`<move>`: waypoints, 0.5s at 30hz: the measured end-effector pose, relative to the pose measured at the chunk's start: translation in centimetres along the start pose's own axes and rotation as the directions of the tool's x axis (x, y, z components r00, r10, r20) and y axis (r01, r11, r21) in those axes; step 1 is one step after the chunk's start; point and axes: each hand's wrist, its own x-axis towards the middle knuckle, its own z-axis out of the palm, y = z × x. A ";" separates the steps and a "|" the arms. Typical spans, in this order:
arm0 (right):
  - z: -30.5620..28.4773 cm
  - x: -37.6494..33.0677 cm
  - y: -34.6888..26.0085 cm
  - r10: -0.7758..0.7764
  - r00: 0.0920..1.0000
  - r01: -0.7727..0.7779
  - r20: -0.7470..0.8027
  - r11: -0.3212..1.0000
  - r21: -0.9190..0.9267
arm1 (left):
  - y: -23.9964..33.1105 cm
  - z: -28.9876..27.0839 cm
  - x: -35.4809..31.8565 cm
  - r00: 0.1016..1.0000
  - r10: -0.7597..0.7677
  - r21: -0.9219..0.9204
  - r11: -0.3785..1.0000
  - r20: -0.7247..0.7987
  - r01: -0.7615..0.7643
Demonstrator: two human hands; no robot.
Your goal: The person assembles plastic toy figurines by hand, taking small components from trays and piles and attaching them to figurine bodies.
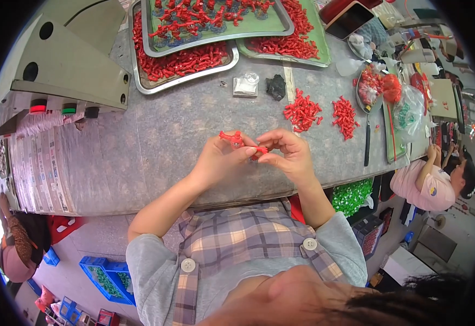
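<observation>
Over the near middle of the table, my left hand (216, 162) is closed around a small red plastic toy figure (232, 139), whose upper part sticks out above the fingers. My right hand (293, 158) meets it from the right, thumb and fingers pinching a small red plastic part (262, 150) by the left thumb. Whether that part is joined to the figure is hidden by the fingers. Beyond my right hand lie two loose piles of red parts, a larger pile (301, 111) and a smaller pile (345, 118).
Metal trays (186, 81) of red parts and figures stand at the back. A grey machine (69, 60) with coloured buttons occupies the left. Farther right are a black-handled tool (367, 144), a bowl (363, 95) and clear bags (408, 114). Another person (427, 185) sits at the right.
</observation>
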 end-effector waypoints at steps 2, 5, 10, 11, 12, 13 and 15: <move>-0.1 -0.1 -0.1 0.048 0.998 -0.049 -0.040 0.998 -0.031 | -0.5 -0.2 0.0 1.000 -0.002 -0.017 1.000 -0.029 0.002; -0.2 0.1 -0.6 0.047 0.999 -0.048 -0.010 0.982 -0.181 | -0.8 -0.5 -0.1 0.998 -0.014 -0.050 0.999 -0.059 0.011; -0.9 2.2 -1.4 -0.114 0.993 0.098 -0.012 0.894 -0.438 | -1.2 -0.7 0.5 0.993 -0.077 -0.101 0.993 -0.086 0.068; -1.4 3.3 -1.5 -0.225 0.974 0.198 0.018 0.815 -0.544 | -1.1 -0.6 0.3 0.989 -0.095 -0.156 0.985 -0.114 0.076; -1.7 4.5 -1.5 -0.222 0.975 0.200 0.026 0.816 -0.543 | -1.1 -0.6 0.2 0.983 -0.114 -0.211 0.974 -0.141 0.083; -2.5 5.6 -1.7 -0.309 0.951 0.217 -0.031 0.731 -0.646 | -0.9 -0.4 0.4 0.985 -0.114 -0.211 0.974 -0.129 0.085; -3.3 7.7 -1.2 -0.396 0.916 0.223 -0.065 0.637 -0.738 | -1.0 -0.7 0.6 0.984 -0.127 -0.225 0.970 -0.123 0.097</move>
